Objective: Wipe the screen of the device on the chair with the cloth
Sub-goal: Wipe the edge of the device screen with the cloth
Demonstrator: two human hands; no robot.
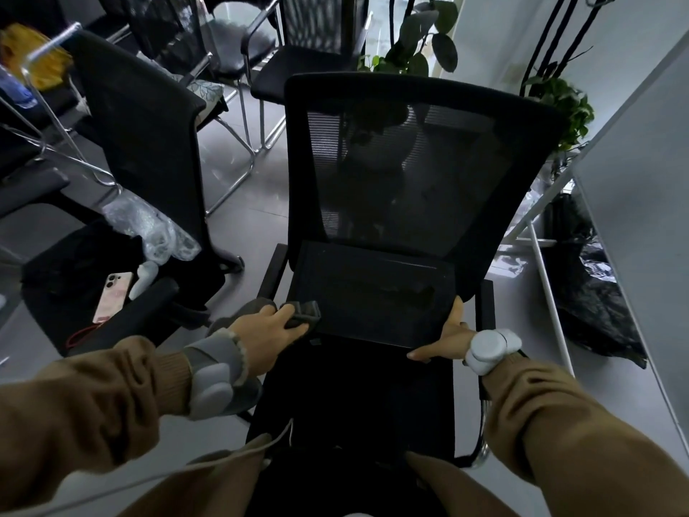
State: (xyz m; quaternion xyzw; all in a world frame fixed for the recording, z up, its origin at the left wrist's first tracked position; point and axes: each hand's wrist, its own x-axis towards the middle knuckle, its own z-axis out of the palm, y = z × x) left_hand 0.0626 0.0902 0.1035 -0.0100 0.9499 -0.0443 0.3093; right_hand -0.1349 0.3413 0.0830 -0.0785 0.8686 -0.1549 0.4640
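Note:
A dark tablet-like device (369, 292) leans on the seat of a black mesh-backed chair (410, 162), its screen facing me. My left hand (268, 330) presses a folded grey cloth (304, 313) against the screen's lower left corner. My right hand (443, 337) grips the device's lower right corner, thumb on the right edge and fingers under the bottom edge. Both wrists wear grey-white bands over tan sleeves.
To the left stands another black chair (141, 143) whose seat holds a pink-backed phone (113, 300) and crumpled plastic wrap (149, 229). More chairs stand behind. A potted plant (421, 39) is at the back; a white shelf frame (548, 285) and black bag (592, 300) are on the right.

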